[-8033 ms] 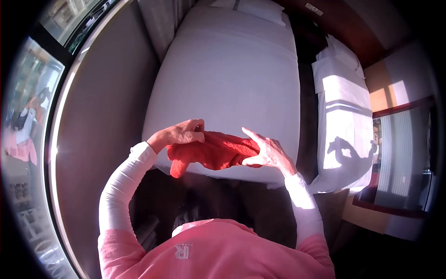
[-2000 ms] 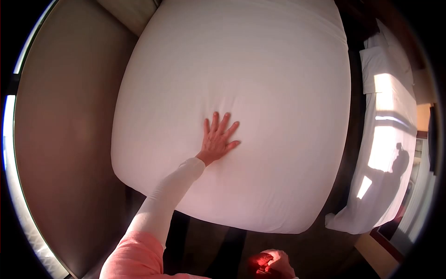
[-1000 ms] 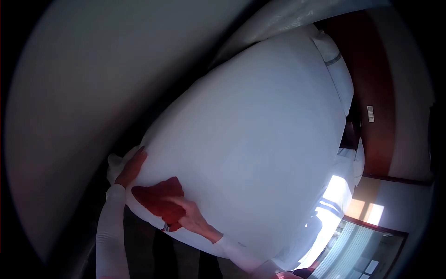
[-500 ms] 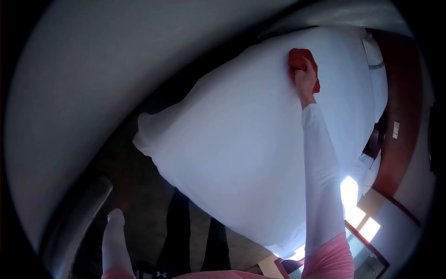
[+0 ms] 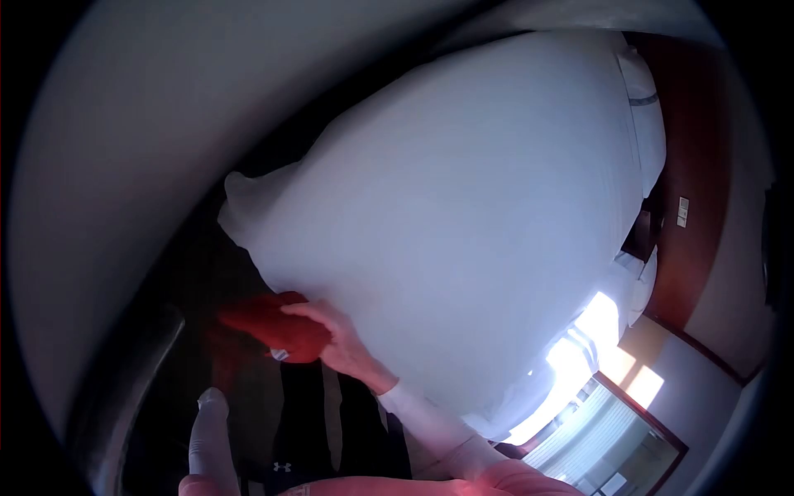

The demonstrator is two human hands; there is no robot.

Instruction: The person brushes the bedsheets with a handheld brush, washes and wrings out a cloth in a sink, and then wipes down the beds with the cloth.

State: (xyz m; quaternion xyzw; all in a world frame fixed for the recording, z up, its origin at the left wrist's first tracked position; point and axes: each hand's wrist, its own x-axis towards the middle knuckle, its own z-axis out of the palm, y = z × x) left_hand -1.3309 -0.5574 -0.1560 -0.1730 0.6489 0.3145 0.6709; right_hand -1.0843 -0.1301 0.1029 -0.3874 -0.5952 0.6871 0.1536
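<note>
My right hand (image 5: pixel 341 341) is closed around a red cloth (image 5: pixel 289 335) with a small white label. It holds the cloth at the near left edge of a bed covered in a smooth white sheet (image 5: pixel 447 190), over the dark floor. The cloth's left part is blurred. At lower left, my left arm ends in a white sleeve (image 5: pixel 212 438). Beyond its cuff only a faint reddish smear shows in the dark, so the fingers of my left hand cannot be made out.
White pillows (image 5: pixel 647 124) lie along the reddish-brown headboard (image 5: pixel 699 165). A wall plate (image 5: pixel 682 212) is fixed on it. A dark, rounded furniture edge (image 5: pixel 149 364) stands at left. Bright light falls at the bed's lower right corner, near a window (image 5: pixel 595 438).
My right hand has come back from the far part of the sheet to the near left edge, bringing the red cloth with it. The left sleeve is nearly unmoved.
</note>
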